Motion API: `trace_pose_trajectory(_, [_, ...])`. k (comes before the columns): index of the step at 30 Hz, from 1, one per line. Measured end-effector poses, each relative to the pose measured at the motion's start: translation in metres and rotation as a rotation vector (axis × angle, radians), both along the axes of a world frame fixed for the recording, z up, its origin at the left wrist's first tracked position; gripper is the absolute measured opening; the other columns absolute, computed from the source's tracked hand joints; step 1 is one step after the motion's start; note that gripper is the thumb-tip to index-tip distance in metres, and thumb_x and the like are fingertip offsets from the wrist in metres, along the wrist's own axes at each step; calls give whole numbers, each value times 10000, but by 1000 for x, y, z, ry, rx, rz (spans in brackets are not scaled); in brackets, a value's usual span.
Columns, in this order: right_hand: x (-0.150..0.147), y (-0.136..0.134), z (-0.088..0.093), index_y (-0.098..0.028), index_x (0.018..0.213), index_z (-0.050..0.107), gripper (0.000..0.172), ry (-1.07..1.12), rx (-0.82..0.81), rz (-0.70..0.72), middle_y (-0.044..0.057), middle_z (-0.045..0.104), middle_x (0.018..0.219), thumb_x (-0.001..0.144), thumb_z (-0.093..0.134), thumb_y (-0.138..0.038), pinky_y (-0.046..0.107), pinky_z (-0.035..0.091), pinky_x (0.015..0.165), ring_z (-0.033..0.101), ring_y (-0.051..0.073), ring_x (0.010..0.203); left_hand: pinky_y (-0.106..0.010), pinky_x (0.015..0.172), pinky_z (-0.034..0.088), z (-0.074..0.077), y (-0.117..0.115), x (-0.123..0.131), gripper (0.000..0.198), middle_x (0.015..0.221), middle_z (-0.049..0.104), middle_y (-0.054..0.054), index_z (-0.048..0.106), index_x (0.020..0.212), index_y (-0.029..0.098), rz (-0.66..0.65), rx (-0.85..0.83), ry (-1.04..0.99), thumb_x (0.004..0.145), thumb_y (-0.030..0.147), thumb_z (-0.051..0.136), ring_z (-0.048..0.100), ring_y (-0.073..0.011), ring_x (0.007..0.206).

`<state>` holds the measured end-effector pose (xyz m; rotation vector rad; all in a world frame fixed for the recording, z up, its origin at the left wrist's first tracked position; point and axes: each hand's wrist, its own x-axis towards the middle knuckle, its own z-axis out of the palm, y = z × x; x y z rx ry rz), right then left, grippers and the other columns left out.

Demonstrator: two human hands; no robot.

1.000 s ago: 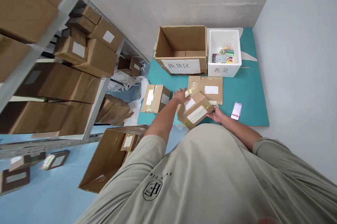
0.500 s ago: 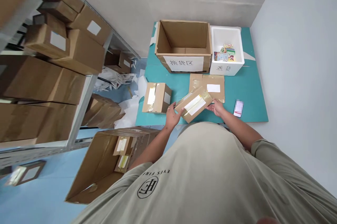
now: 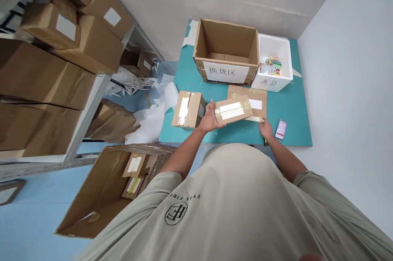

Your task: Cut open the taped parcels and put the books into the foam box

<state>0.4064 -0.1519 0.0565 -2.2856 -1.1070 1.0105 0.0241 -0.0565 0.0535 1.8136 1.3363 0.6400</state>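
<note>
My left hand [image 3: 210, 117] grips the end of a small taped cardboard box [image 3: 232, 109], which has a white label under clear tape. The box is held over the near edge of a flat cardboard parcel [image 3: 254, 98] with a white label. My right hand [image 3: 265, 129] is off the box, its fingers open on the teal board [image 3: 291, 97] beside the parcel's lower right corner. A small card [image 3: 280, 130], partly blurred out, lies just to the right of that hand.
An open cardboard box labelled 换货区 [image 3: 225, 72] and a white foam box [image 3: 272, 83] holding picture books stand at the board's far edge. A taped carton [image 3: 188, 109] sits left of my left hand. Metal shelves of cartons rise at left; an open carton [image 3: 98, 195] lies on the floor.
My right hand has let go of the small box and moved right and down to the board. The box, now in my left hand alone, has turned level. My view has shifted.
</note>
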Motion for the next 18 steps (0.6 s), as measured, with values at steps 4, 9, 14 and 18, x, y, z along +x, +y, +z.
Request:
trace_pose_trajectory(4, [44, -52, -19, -84, 1679, 564, 651, -342, -340, 112, 343, 609, 1698, 1102, 678, -363, 469, 533, 1259, 672, 426, 1547, -733, 1424, 383, 1, 12, -7, 1798, 1948, 155, -382, 18, 1935, 110, -149, 7, 79, 601, 645, 1099, 151, -607, 1842])
trace_pose_trajectory(9, [40, -79, -42, -113, 1666, 577, 617, -373, -483, 180, 321, 627, 1660, 1118, 675, -381, 433, 533, 1241, 685, 399, 1541, -748, 1449, 331, -4, 13, -15, 1744, 1968, 145, -363, -64, 1935, 125, -227, 77, 69, 678, 625, 1036, 137, -577, 1857])
trace_pose_trajectory(14, [27, -69, -54, -147, 1505, 645, 449, -360, -424, 82, 338, 648, 1626, 1084, 673, -301, 529, 564, 1238, 716, 445, 1487, -736, 1479, 272, -12, -15, -18, 1780, 1968, 125, -382, -87, 1923, 76, -220, 100, 99, 690, 724, 1021, 120, -556, 1867])
trace_pose_trajectory(18, [28, -60, -56, -184, 1317, 634, 358, -202, -314, -82, 301, 761, 1417, 972, 729, -198, 517, 647, 1128, 796, 421, 1343, -723, 1493, 260, -17, -29, -18, 1761, 1968, 166, -370, 26, 1926, 60, -225, 60, 94, 670, 779, 1028, 156, -566, 1856])
